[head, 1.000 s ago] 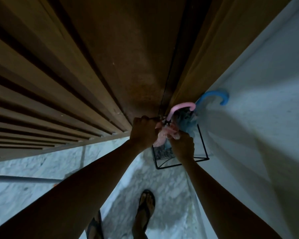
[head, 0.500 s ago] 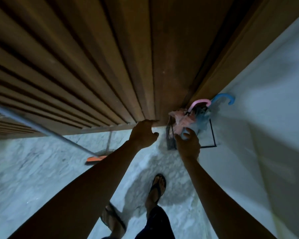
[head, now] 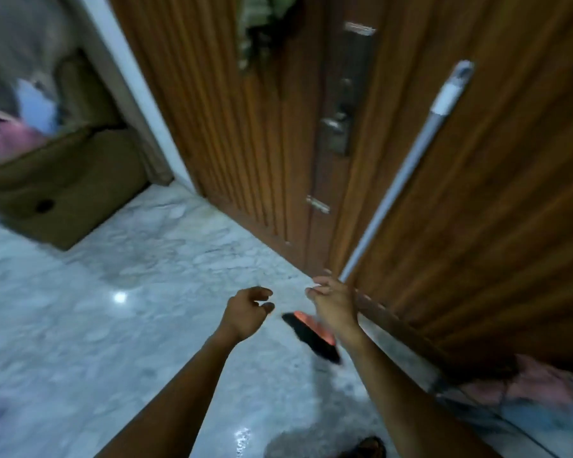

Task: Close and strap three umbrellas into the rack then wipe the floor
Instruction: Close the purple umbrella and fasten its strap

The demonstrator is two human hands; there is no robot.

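1. Marble floor (head: 113, 325), pale and veined, glossy, with a bright spot of reflected light at mid-left. A sandalled foot (head: 368, 449) shows at the near edge. Judged as the surface awaiting the wipe.

2. Umbrellas (head: 536, 388), pink and blue fabric, blurred, at the near right corner against the foot of the wooden wall. The rack itself cannot be made out; whether all three are strapped cannot be told. Their place well apart from both hands suggests that step is set aside.

3. Left hand (head: 245, 314), bare, fingers loosely curled and apart, holding nothing. It hangs over the floor just left of the mop head, placed, it seems, to take a lower grip.

4. Right hand (head: 334, 302), bare, fingers spread and apart at the foot of the pole, near or touching it; no closed grip is visible. Judged a reach for the mop.

5. Mop head (head: 311, 335), dark with an orange face, flat on the floor between the two hands, part hidden by the right wrist.

6. Mop pole (head: 407, 170), pale metal with a white grip at top, leaning up and right against the slatted wooden wall (head: 477, 193), parked within reach.

7. Door hardware (head: 336, 130), metal, on the wooden door beyond.

8. Cardboard box (head: 63, 186), brown, far left, blurred.
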